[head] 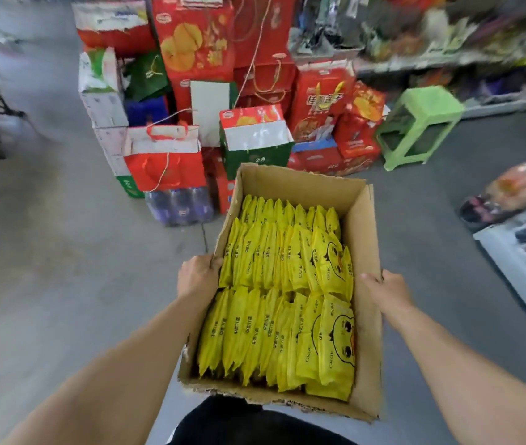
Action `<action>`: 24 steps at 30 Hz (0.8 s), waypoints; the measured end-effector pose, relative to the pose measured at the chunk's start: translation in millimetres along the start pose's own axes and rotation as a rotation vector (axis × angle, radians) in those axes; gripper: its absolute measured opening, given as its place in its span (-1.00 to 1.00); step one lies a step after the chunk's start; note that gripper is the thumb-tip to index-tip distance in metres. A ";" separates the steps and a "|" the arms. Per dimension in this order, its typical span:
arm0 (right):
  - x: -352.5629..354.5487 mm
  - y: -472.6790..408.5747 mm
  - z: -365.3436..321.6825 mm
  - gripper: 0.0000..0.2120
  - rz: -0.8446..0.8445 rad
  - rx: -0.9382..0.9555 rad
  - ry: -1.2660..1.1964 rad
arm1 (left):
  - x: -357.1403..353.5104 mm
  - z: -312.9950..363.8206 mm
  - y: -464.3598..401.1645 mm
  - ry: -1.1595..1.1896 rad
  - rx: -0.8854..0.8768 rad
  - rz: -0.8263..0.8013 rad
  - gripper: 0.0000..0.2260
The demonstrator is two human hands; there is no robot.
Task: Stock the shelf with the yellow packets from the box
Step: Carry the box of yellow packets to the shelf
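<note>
Box: the cardboard box (363,316) sat open-topped in the lower centre of the frame, held up above the grey floor (62,268), its near edge ragged and just above a dark patch of the person's clothing.
Left hand: the left hand (198,275) gripped the box's left wall, fingers curled over the rim beside the packets.
Right hand: the right hand (385,289) grasped the right wall, thumb over the rim and the fingers hidden behind the cardboard.
Packets: the yellow packets (284,300) stood on edge in three rows, filling the left and middle of the box; the rightmost ones faced up and showed a cartoon duck and black lettering. A bare strip of cardboard lay along the right inside wall.
Open room: bare floor spread wide at the left of the frame and in a narrower band at the right.
Ahead: red and green gift cartons (255,136) were stacked just beyond the box's far edge, with a wrapped bottle pack (179,205) at their foot.
Right side: a green stool (419,123) stood by the blurred shelf (448,59) at the upper right.
</note>
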State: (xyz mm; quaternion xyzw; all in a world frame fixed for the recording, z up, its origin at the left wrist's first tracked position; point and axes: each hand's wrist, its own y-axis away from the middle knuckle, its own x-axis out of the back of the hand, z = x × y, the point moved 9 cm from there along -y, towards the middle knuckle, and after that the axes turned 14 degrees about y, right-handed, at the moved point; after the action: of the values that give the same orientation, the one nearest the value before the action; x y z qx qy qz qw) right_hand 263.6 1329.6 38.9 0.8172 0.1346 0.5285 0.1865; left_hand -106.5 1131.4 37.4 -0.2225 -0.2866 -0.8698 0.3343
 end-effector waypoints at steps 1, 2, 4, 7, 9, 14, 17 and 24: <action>13.1 -16.8 5.7 -0.77 0.026 -0.037 0.001 | -16.2 22.3 -21.4 -0.027 -0.035 -0.022 -0.72; 27.3 -31.1 10.2 -0.74 0.051 -0.082 0.006 | -32.3 43.0 -41.4 -0.046 -0.061 -0.041 -0.71; 54.3 -58.3 15.0 -0.75 0.077 -0.143 -0.028 | -64.1 85.8 -74.6 -0.059 -0.098 -0.087 -0.70; 92.5 -104.0 22.7 -0.83 0.115 -0.195 -0.082 | -107.8 149.0 -117.5 -0.079 -0.131 -0.150 -0.68; 114.0 -133.6 30.5 -0.84 0.132 -0.238 -0.114 | -135.2 190.3 -140.7 -0.098 -0.156 -0.188 -0.70; 159.7 -223.7 50.1 -0.77 0.147 -0.333 -0.168 | -214.7 285.0 -209.7 -0.136 -0.225 -0.265 -0.68; 183.6 -285.8 61.6 -0.77 0.135 -0.356 -0.201 | -262.5 335.5 -243.3 -0.155 -0.233 -0.281 -0.63; 269.0 -423.8 63.0 -0.74 0.124 -0.356 -0.164 | -363.6 445.4 -322.8 -0.172 -0.235 -0.270 -0.67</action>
State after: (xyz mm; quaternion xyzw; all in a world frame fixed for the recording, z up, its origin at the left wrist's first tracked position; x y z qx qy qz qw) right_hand 420.4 1810.5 44.8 0.8182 -0.0269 0.4863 0.3056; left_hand -2.0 1782.4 42.2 -0.2931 -0.2376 -0.9120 0.1607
